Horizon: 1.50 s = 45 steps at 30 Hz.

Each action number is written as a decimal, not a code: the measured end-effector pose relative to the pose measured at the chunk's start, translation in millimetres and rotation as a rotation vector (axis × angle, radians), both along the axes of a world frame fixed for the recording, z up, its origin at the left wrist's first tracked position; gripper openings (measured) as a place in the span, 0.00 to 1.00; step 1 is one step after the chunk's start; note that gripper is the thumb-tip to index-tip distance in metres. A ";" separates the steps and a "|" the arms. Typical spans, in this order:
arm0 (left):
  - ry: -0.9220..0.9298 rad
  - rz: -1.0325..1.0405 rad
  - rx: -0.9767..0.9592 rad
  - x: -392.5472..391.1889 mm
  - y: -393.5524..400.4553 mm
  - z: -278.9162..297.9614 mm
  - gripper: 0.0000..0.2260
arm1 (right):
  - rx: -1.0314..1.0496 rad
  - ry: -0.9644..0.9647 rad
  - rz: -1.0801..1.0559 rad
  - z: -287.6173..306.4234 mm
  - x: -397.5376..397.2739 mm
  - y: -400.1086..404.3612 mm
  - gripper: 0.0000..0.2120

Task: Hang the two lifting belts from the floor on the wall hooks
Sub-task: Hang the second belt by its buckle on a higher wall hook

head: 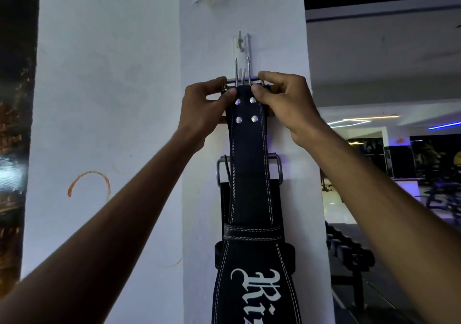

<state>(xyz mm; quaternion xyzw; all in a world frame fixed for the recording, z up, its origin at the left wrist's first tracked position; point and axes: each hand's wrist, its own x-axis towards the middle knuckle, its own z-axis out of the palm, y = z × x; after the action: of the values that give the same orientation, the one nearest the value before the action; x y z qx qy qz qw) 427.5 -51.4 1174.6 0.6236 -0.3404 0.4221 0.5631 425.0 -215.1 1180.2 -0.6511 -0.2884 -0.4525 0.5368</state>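
A black leather lifting belt [250, 174] with white stitching and white lettering hangs down the white pillar. My left hand [204, 106] and my right hand [284, 101] both pinch its top end at the steel buckle [243, 80], whose two prongs point up. The buckle sits just below a white wall hook [240, 45]; a second white hook tip shows between the prongs. Behind this belt a second black belt [224, 199] hangs against the pillar, its metal buckle [249, 169] showing on both sides. What that second belt hangs from is hidden.
The white pillar [199, 149] stands directly in front of me. To the right, a rack of dark dumbbells [349, 251] and gym machines [441, 194] stand in a dim room with blue lights. An orange mark is on the left wall.
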 end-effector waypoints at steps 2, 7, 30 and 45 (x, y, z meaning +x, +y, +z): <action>-0.008 -0.012 -0.001 0.8 1.2 -5.0 0.19 | -0.011 -0.014 0.011 -4.4 1.1 -1.2 0.27; -0.026 0.001 -0.013 3.3 1.8 -10.9 0.23 | 0.003 -0.054 -0.005 -9.9 2.6 -0.4 0.25; 0.171 0.090 -0.095 5.5 -7.9 14.2 0.12 | 0.113 0.142 -0.121 15.9 -2.8 12.7 0.25; 0.152 0.056 -0.175 -1.2 -4.0 -7.1 0.13 | 0.107 0.148 -0.113 2.4 -16.7 13.9 0.19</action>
<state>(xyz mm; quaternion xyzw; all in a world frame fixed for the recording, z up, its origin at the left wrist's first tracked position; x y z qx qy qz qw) 426.3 -55.5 1167.5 0.6116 -0.2412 0.4171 0.6275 408.3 -201.2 1182.6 -0.6685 -0.1862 -0.4473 0.5643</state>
